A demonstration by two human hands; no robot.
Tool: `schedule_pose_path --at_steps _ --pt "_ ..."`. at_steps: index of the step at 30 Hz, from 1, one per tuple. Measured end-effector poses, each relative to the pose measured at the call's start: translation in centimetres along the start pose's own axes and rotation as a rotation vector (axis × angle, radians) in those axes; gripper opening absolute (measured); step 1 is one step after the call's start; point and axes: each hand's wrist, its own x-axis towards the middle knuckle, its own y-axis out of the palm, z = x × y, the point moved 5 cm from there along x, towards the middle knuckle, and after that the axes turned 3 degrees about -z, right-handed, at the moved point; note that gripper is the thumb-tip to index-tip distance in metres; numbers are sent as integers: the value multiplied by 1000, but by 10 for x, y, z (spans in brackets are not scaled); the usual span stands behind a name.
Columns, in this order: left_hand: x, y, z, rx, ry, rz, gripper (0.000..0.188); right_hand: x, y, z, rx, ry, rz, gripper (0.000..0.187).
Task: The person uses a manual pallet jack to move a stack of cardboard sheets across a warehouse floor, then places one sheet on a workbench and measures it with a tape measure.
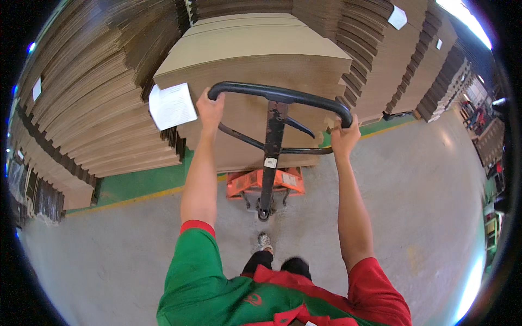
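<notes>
Both my hands grip the black loop handle (283, 95) of a pallet jack. My left hand (210, 111) wraps its left side, and my right hand (345, 138) closes round the right side. From the handle a worn dark shaft (272, 136) runs down to the orange jack body (247, 182) near the floor. Directly ahead of the jack rises a tall stack of flat cardboard sheets (244, 68). A white paper sheet (173, 106) hangs on its front, just left of my left hand. The jack's forks are hidden.
More cardboard stacks (92, 108) stand close on the left, and others (375, 70) line the right. A yellow line (136, 201) borders a green floor strip (141, 183) beneath them. Grey concrete floor (424, 179) spreads around me. Racks and goods (492, 141) stand at far right.
</notes>
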Motion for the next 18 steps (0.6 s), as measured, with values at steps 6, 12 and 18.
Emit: schedule_pose_path --at_steps 6,12,18 --pt "-13 25 -48 -250 -227 89 23 71 -37 6 71 -81 44 14" --pt "-12 -74 -84 -270 -326 93 14 46 -68 62 111 -92 122 14" --pt "-152 -129 -110 -306 -186 91 41 -58 -172 19 -11 54 144 20"
